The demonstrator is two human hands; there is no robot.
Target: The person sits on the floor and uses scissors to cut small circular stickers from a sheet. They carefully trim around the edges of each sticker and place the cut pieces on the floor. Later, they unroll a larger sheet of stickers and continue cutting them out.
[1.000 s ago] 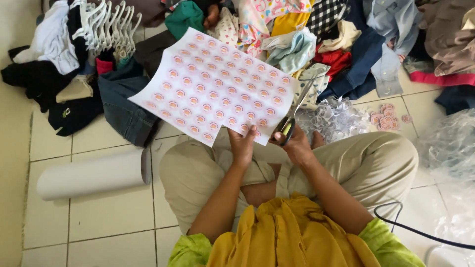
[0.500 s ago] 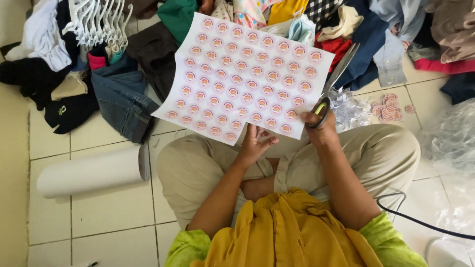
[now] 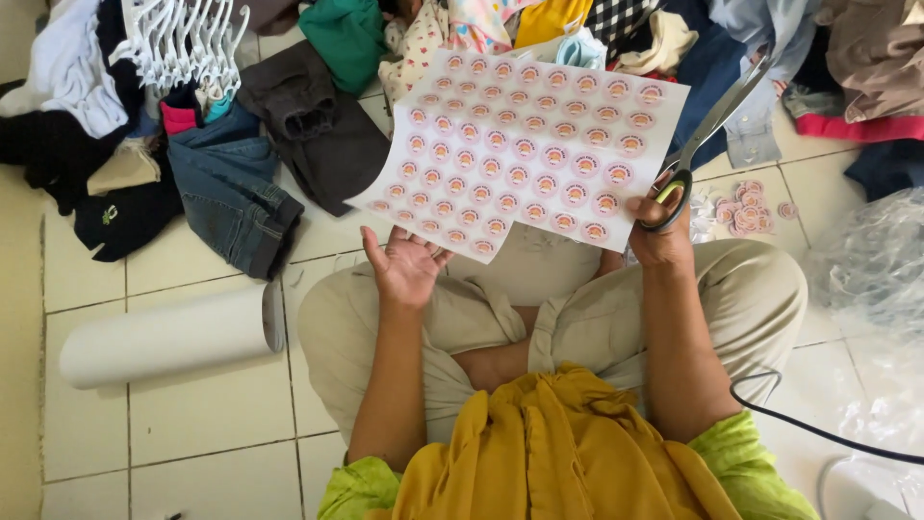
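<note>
Head view, person seated cross-legged on a tiled floor [image 3: 192, 424]. Behind, a heap of clothes [image 3: 318, 125] with white hangers [image 3: 183, 39]; at the left a white paper roll [image 3: 164, 337] lies on the tiles. A sheet of round pink stickers [image 3: 525, 149] is raised above the lap, its long axis running from lower left to upper right, printed face toward the camera. The right hand [image 3: 659, 231] grips both the sheet's lower right corner and a pair of scissors [image 3: 707, 130], blades pointing up and to the right, away from the body. The left hand [image 3: 404, 265] sits just below the sheet's lower left edge, palm up, fingers spread and holding nothing. Cut stickers [image 3: 751, 207] lie on the floor beside the right knee. Risk, as a judgement: held at one corner only, the sheet may sag, fold or slip; the blades lie close to its right edge and could nick it
</note>
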